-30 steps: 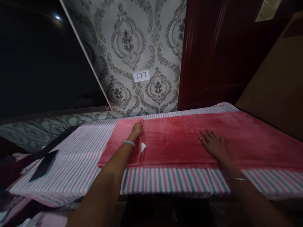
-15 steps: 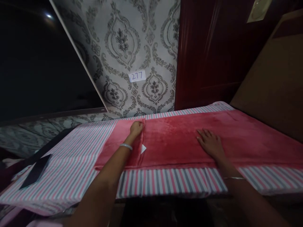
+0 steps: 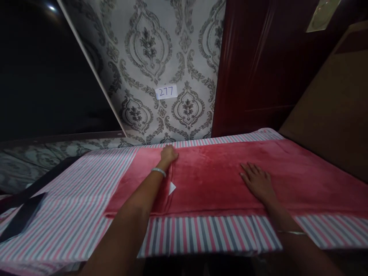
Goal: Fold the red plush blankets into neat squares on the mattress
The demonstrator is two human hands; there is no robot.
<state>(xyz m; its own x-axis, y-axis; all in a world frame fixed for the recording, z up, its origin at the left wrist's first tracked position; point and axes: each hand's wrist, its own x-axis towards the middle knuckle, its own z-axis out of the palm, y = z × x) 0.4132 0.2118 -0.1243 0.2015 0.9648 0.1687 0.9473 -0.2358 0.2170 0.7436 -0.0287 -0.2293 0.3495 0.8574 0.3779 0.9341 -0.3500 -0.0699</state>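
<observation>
A red plush blanket [image 3: 212, 178] lies spread across a striped cloth, its left end folded over. My left hand [image 3: 169, 154] is at the far end of that fold's edge, fingers bent down and closed on the blanket; the fingertips are partly hidden. A small white tag [image 3: 172, 188] sticks out from the fold's edge, nearer to me. Flat on the blanket, to the right of the fold, rests my right hand [image 3: 257, 182], fingers spread and nothing held.
Pink, white and grey striped cloth [image 3: 77, 199] covers the table. A dark flat object [image 3: 23, 216] lies at its left. Behind stand a large dark screen [image 3: 51, 76], a patterned wall with a paper marked 277 [image 3: 166, 92], and a dark red door [image 3: 253, 69]. A brown panel [image 3: 336, 99] stands right.
My left hand has turned from a pinch on the fold's edge to lying more over it, at its far end. My right hand stays flat in place. The view has shifted slightly.
</observation>
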